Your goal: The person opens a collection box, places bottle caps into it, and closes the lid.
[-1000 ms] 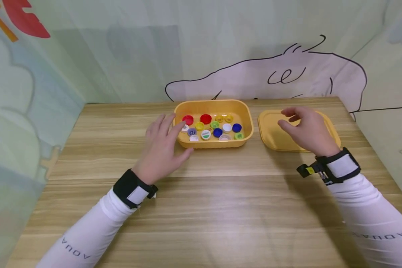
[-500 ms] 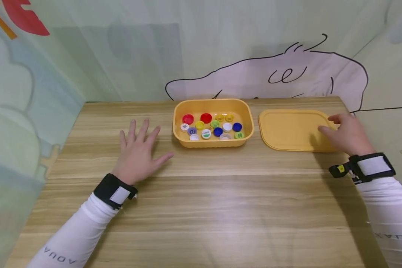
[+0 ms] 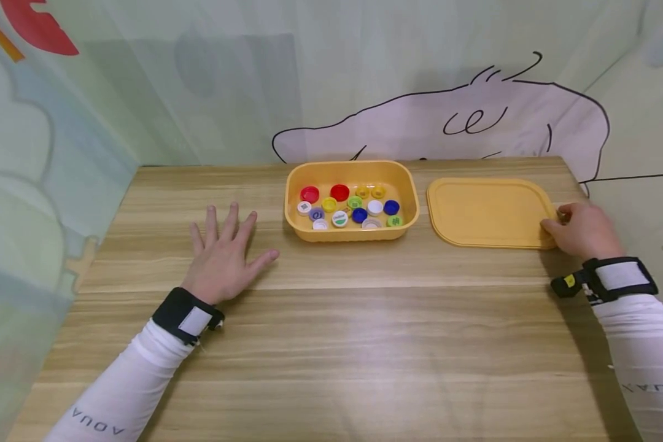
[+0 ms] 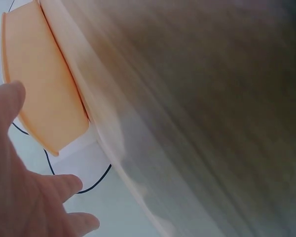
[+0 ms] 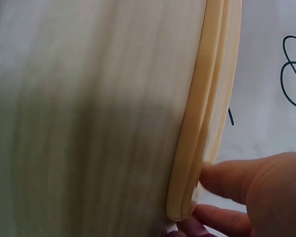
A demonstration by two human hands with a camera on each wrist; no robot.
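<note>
A yellow-orange plastic box (image 3: pixel 352 235) stands at the back of the table, holding several loose bottle caps in red, yellow, green, blue and white. To its right the matching flat lid (image 3: pixel 488 212) lies on the wood. My right hand (image 3: pixel 588 233) pinches the lid's right front corner, thumb (image 5: pixel 232 177) on the top and fingers curled at the outer edge. Over the table left of the box, my left hand (image 3: pixel 218 267) is spread wide with straight fingers and nothing in it. The left wrist view shows the box (image 4: pixel 44 79) beyond those fingers.
The wooden table (image 3: pixel 331 344) stretches in front of both hands. Behind it and along both sides hangs a printed curtain (image 3: pixel 210 92), close to the box and lid. The table's right edge runs just past the lid.
My left hand has drawn back leftward from the box and spread its fingers. My right hand has moved right and down, from above the lid to a pinch on its right corner.
</note>
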